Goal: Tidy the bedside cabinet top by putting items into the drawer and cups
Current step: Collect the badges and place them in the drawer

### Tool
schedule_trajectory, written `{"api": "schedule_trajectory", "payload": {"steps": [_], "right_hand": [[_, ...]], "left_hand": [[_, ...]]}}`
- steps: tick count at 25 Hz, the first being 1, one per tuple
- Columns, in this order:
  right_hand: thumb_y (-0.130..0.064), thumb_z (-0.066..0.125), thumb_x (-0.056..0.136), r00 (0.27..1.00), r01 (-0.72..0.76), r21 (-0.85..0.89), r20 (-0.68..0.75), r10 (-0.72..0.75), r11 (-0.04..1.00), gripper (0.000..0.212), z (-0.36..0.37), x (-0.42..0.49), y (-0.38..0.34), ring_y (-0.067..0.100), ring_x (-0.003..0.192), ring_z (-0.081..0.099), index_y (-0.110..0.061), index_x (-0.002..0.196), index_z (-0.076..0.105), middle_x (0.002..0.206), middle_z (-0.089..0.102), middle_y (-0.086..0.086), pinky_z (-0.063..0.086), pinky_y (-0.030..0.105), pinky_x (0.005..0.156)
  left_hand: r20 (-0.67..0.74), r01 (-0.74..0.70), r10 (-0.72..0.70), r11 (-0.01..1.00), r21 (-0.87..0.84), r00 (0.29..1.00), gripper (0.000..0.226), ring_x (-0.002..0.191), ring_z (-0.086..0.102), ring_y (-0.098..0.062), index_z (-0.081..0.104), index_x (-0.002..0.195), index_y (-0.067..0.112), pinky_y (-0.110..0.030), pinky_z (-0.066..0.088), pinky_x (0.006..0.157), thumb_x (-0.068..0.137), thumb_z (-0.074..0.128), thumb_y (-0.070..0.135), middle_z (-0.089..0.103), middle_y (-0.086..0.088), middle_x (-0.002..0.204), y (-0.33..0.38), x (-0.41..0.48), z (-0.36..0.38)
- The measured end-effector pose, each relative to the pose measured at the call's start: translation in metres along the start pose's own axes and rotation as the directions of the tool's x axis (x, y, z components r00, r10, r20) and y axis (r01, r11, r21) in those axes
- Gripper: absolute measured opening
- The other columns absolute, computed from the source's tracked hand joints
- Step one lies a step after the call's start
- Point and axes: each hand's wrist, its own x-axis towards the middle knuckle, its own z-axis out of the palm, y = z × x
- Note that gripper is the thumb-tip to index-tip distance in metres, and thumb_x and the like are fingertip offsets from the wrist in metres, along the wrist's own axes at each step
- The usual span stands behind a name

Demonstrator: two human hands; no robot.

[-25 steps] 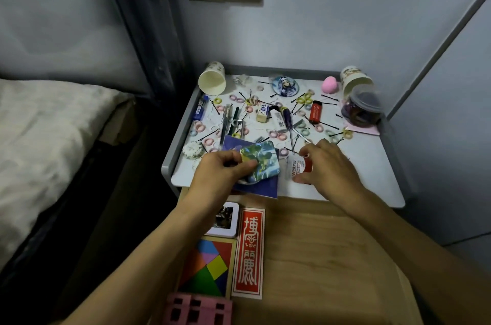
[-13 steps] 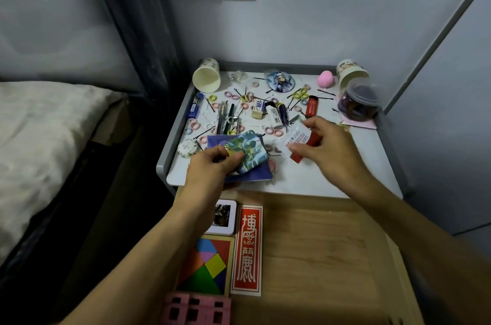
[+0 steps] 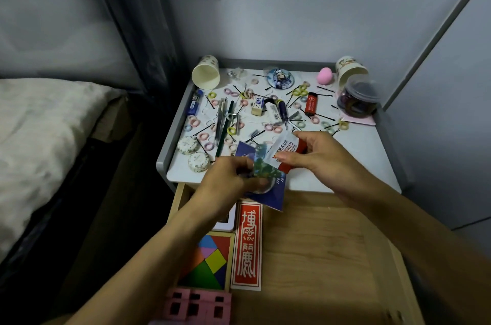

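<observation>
Drawer (image 3: 318, 245), pulled open, nearest: tangram puzzle (image 3: 210, 263) and red card (image 3: 248, 245) lie flat at its left. Over its back edge: left hand (image 3: 225, 181), fingers curled round a blue booklet (image 3: 273, 192) with a green patterned card (image 3: 265, 169) on top; right hand (image 3: 324, 157), thumb and fingers pinching a white-and-red packet (image 3: 285, 145) just beside the booklet. Step judged: flat items in hand, bound for the drawer. Next move calls for lowering them onto bare wood right of the red card. Cabinet top (image 3: 358, 160) beyond: hair rings (image 3: 231, 92) and red lighter (image 3: 310, 103) scattered; paper cup (image 3: 206, 76) on its side back left, second paper cup (image 3: 350, 71) back right.
</observation>
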Motion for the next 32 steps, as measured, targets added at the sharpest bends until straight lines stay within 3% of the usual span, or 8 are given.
{"api": "schedule_trajectory", "payload": {"steps": [2,4,9,14,22,26,29,32], "right_hand": [[-0.010,0.068,0.088,0.996,0.023,-0.105,0.086,-0.014,0.994,0.025,-0.001,0.000,0.001,0.010,0.093,0.071,-0.012,0.112,0.066,0.101,0.075,0.000,0.057,0.026,0.081],[-0.009,0.068,0.087,0.989,0.031,-0.189,0.150,-0.002,0.982,0.027,-0.001,0.000,0.003,0.011,0.098,0.069,-0.013,0.113,0.063,0.105,0.073,0.000,0.057,0.034,0.086],[-0.008,0.069,0.086,0.992,0.054,-0.141,0.123,-0.037,0.988,0.030,0.007,0.000,0.008,0.013,0.101,0.068,-0.018,0.113,0.061,0.106,0.072,-0.001,0.057,0.042,0.089],[-0.002,0.067,0.087,0.994,0.052,0.012,0.091,-0.053,0.999,0.030,0.017,-0.002,0.009,0.017,0.104,0.068,-0.014,0.113,0.060,0.108,0.072,0.004,0.055,0.040,0.090],[-0.003,0.064,0.089,0.997,-0.076,0.211,0.021,0.073,0.974,0.027,0.028,-0.009,0.014,0.012,0.095,0.071,-0.015,0.113,0.062,0.103,0.075,0.000,0.057,0.021,0.072],[-0.009,0.067,0.087,0.996,-0.091,0.171,0.029,0.088,0.981,0.030,0.022,-0.007,0.011,0.016,0.100,0.070,-0.009,0.117,0.063,0.105,0.074,0.002,0.057,0.028,0.084],[-0.010,0.069,0.085,0.991,-0.127,0.181,0.057,0.119,0.975,0.034,0.016,-0.006,0.011,0.020,0.104,0.069,-0.008,0.119,0.063,0.108,0.073,0.005,0.054,0.038,0.092],[-0.010,0.069,0.085,0.987,-0.135,0.161,0.111,0.118,0.978,0.047,0.018,-0.007,0.011,0.019,0.107,0.068,-0.006,0.130,0.056,0.113,0.072,0.005,0.052,0.042,0.097]], "left_hand": [[0.011,0.014,-0.014,1.000,-0.002,1.000,0.008,0.083,0.071,-0.010,0.072,0.084,0.019,-0.023,0.058,0.070,0.081,0.077,0.015,0.074,0.003,0.087,0.002,0.001,-0.005],[0.037,0.011,-0.012,1.000,0.024,0.999,0.006,0.074,0.070,-0.004,0.073,0.082,0.016,-0.019,0.055,0.064,0.081,0.077,0.020,0.073,0.005,0.079,0.005,-0.001,-0.009],[0.100,0.008,-0.024,0.987,0.162,0.995,0.005,0.068,0.068,-0.002,0.075,0.083,0.015,-0.012,0.051,0.060,0.086,0.073,0.019,0.075,0.003,0.078,0.005,-0.004,-0.011],[0.126,0.059,-0.062,0.998,0.024,0.990,0.007,0.065,0.069,-0.001,0.074,0.087,0.018,-0.010,0.048,0.057,0.086,0.072,0.012,0.074,0.010,0.071,0.006,-0.007,-0.013],[0.005,0.178,-0.184,0.943,-0.283,0.983,0.007,0.069,0.072,-0.016,0.075,0.089,0.006,-0.020,0.054,0.056,0.082,0.074,0.008,0.077,-0.008,0.081,0.001,-0.010,-0.017],[0.156,0.282,-0.239,0.882,-0.379,0.958,0.010,0.076,0.071,-0.019,0.077,0.081,0.008,-0.022,0.058,0.063,0.076,0.076,0.016,0.076,-0.013,0.093,0.005,-0.013,-0.022],[0.202,0.306,-0.242,0.860,-0.409,0.949,0.041,0.084,0.069,-0.021,0.068,0.100,-0.007,-0.024,0.056,0.069,0.071,0.076,0.021,0.074,-0.017,0.102,0.002,-0.012,-0.027],[0.242,0.319,-0.235,0.852,-0.415,0.942,0.036,0.093,0.069,-0.026,0.069,0.103,-0.004,-0.028,0.058,0.079,0.075,0.074,0.018,0.072,-0.019,0.110,0.001,-0.012,-0.027]]}}
